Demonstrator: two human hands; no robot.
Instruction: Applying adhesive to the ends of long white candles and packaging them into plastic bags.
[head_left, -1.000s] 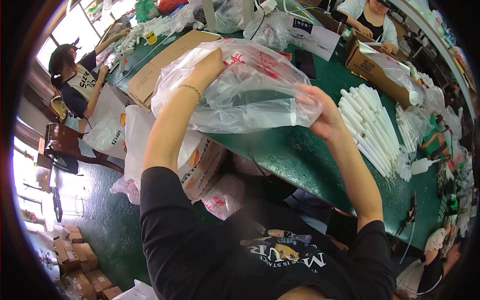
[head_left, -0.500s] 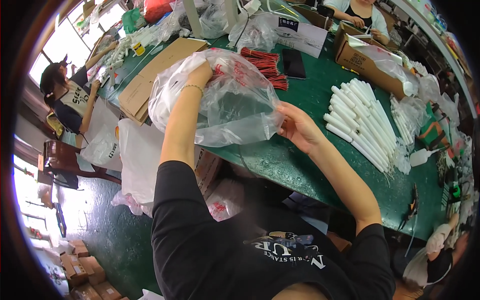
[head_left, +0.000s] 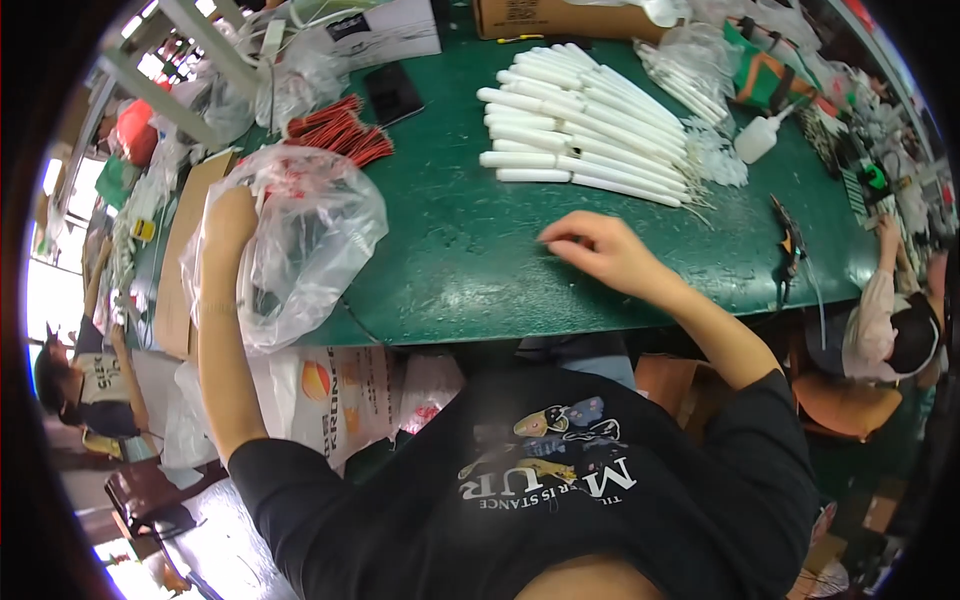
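My left hand point(head_left: 232, 215) is sunk inside the clear plastic bag point(head_left: 300, 240) (fingers hidden, grip unreadable) to hold it open at the green surface point(head_left: 460, 260) edge, while my right hand point(head_left: 600, 250), loosely curled and empty, rests just short of the white tubes point(head_left: 580, 135).

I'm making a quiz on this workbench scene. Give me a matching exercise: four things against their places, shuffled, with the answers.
Things:
1. clear plastic bag
2. white tubes
3. red wires
4. pliers

Places:
A. at the table's right edge
B. laid in rows, far middle of the table
C. around the left hand
D. just beyond the bag

Pairs: 1-C, 2-B, 3-D, 4-A
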